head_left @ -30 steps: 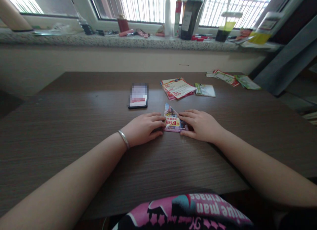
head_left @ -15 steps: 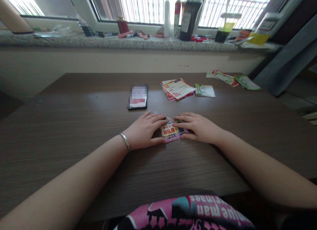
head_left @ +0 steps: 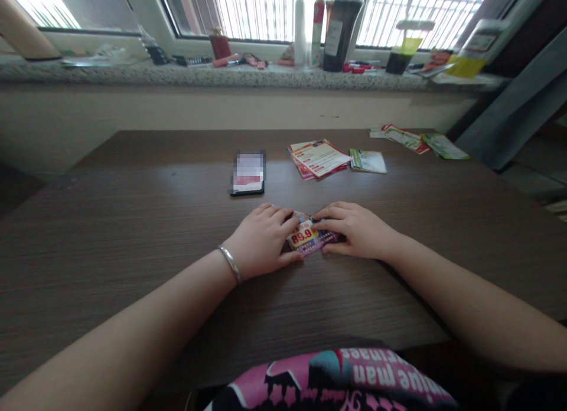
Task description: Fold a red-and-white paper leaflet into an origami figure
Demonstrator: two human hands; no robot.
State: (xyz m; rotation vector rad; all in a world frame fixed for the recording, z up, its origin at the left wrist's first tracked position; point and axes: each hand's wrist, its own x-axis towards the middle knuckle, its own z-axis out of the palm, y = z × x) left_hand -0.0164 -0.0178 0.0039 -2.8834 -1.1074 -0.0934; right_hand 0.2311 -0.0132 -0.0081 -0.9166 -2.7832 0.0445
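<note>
Brushed wood-grain table (head_left: 110, 222): dark brown, smooth, low sheen.

Silver bangle (head_left: 230, 263): rigid, narrow, rounded band on the left wrist.

Smartphone (head_left: 247, 183): flat rounded rectangle, black edge, lying face up beyond the left hand; its screen is pixelated.

Left hand (head_left: 261, 240): palm down, fingers extended and close together, tips on the folded leaflet. The thumb lies at the lower edge, apart from the fingers. Whether it pinches the paper cannot be told.

Folded leaflet (head_left: 305, 236): flat on the table between the hands, thin glossy paper, purple and multicoloured print, "89.9" on a yellow panel. Change: compared with a second ago, it is rotated and its upright point is no longer exposed; the left hand covers more of it. Effect: the sheet has a new orientation, with both hands on it.

Leaflet stack (head_left: 319, 159): overlapping flat sheets, cream and red, edges fanned.

Right hand (head_left: 361, 229): palm down, fingers slightly spread, tips on the leaflet's right part, thumb near its lower corner; no clear pinch.

Green-and-white paper packet (head_left: 368, 162): flat rectangle beside the stack.

Loose printed papers (head_left: 405, 139): red, green and white, near the far edge.
</note>
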